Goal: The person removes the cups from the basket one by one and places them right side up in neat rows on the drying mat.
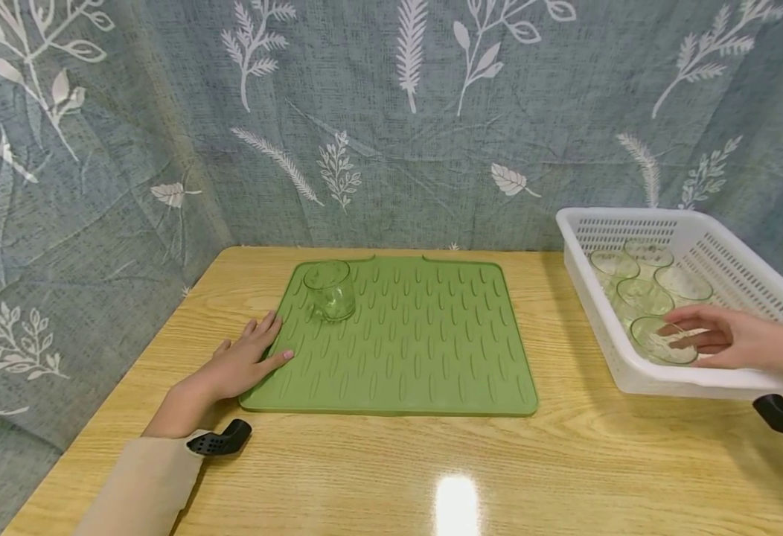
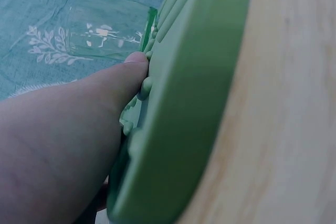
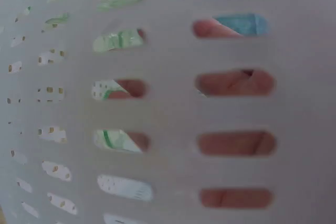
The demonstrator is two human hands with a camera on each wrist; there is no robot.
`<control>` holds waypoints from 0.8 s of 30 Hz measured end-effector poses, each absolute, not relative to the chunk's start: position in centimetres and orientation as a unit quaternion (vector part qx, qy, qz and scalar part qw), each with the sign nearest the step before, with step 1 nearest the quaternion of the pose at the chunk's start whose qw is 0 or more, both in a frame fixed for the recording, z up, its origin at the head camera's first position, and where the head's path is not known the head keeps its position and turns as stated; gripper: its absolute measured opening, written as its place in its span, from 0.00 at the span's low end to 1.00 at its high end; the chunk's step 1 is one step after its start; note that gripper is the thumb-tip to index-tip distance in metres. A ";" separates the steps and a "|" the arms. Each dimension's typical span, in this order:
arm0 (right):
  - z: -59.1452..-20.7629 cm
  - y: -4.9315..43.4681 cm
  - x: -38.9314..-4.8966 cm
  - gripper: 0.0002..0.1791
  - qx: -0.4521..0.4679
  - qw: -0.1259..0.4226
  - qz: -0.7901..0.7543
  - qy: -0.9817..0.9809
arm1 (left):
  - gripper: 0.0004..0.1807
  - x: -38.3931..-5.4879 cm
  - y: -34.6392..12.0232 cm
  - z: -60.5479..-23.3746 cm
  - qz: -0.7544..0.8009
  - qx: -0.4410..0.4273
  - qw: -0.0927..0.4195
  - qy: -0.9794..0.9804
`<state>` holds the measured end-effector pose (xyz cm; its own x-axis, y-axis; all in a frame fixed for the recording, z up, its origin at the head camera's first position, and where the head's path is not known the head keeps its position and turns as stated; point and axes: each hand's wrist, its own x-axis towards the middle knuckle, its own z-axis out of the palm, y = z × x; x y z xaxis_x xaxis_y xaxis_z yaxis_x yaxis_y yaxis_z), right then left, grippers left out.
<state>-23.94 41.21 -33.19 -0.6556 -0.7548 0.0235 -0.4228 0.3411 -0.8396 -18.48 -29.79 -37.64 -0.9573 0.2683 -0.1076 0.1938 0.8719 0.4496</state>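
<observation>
My left hand (image 1: 240,365) lies flat at the left edge of a green ridged drying mat (image 1: 418,357), its thumb resting on top. Just beyond it, a clear green-tinted drinking glass (image 1: 331,294) stands on the mat; in the left wrist view this glass (image 2: 107,30) appears sideways beyond the thumb. On the right, my right hand (image 1: 733,339) reaches into a white plastic basket (image 1: 599,331). Its curled fingers hold the nearest drinking glass (image 1: 649,339) by the rim. Through the basket's slots, the right wrist view shows parts of the fingers (image 3: 236,142); the thumb's contact is partly hidden.
Several similar glasses (image 1: 642,294) stand close together on the basket's left side. The basket has high slotted walls. A wooden table (image 1: 365,476) carries the mat and basket. Behind hangs a blue-grey curtain (image 1: 391,171) with white leaf prints.
</observation>
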 end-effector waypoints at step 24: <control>-33.4 38.9 -24.5 0.44 -0.355 0.243 -0.410 0.805 | 0.48 -18.6 -29.9 -37.8 0.215 0.120 0.083 0.966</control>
